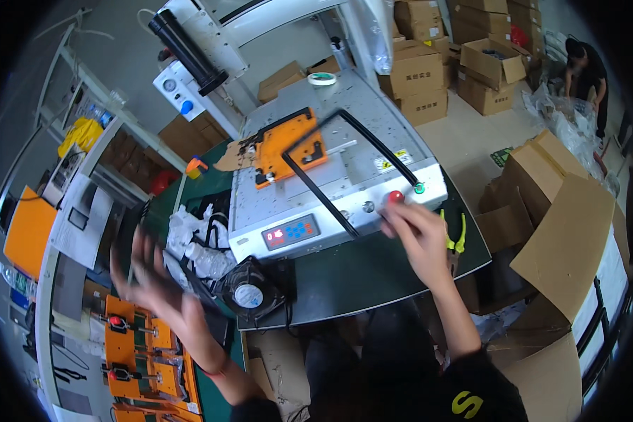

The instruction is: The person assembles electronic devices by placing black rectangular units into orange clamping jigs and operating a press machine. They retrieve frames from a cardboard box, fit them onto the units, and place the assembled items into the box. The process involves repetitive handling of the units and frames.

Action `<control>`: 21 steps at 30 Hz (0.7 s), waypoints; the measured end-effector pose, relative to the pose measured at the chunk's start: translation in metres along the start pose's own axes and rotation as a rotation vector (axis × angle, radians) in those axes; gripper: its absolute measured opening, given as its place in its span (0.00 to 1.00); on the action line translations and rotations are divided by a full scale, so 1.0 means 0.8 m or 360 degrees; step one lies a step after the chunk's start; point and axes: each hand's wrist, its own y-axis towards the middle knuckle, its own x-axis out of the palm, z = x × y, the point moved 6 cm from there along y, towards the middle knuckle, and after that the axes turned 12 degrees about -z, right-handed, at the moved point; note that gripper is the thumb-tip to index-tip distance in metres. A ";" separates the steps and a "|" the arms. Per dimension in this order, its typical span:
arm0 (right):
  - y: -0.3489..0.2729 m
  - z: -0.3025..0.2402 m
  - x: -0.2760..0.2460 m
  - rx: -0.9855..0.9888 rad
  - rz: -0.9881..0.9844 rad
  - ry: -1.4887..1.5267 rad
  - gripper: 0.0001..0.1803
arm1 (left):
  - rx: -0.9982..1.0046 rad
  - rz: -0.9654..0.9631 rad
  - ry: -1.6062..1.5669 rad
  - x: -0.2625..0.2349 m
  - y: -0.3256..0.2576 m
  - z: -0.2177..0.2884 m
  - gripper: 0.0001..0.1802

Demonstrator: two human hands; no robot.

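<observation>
My left hand [163, 285] is raised over the left side of the bench, blurred, fingers spread, holding nothing. My right hand [422, 235] is at the machine's front panel, fingertips close to a red knob [395, 197]; blur hides whether they touch. Its thumb and fingers look apart with nothing visible between them. A thin black frame [380, 151] angles over the grey machine bed [362, 98], its near ends reaching the panel; I cannot tell what supports it. Behind it, an orange fixture plate [281, 155] with black parts lies on the bed. A green-ringed button [419, 188] sits right of the knob.
A black fan [250, 292] and crumpled clear plastic [207, 260] lie left of the control display [290, 232]. Yellow-handled pliers [457, 235] lie to the right. Open cartons [563, 225] crowd the right side. Orange clamp fixtures [130, 344] stand lower left. Another person [587, 84] bends far right.
</observation>
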 end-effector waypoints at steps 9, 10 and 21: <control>0.144 0.038 0.156 -0.0228 -0.0234 -0.0426 0.09 | -0.0756 0.0106 0.0487 -0.065 -0.255 0.030 0.69; 0.145 0.044 0.163 -0.0107 -0.0262 -0.0448 0.09 | -0.0695 0.0067 0.0434 -0.069 -0.265 0.026 0.68; 0.176 0.022 0.186 0.0062 -0.0572 -0.1374 0.14 | -0.0602 -0.0041 0.0069 -0.037 -0.274 0.004 0.68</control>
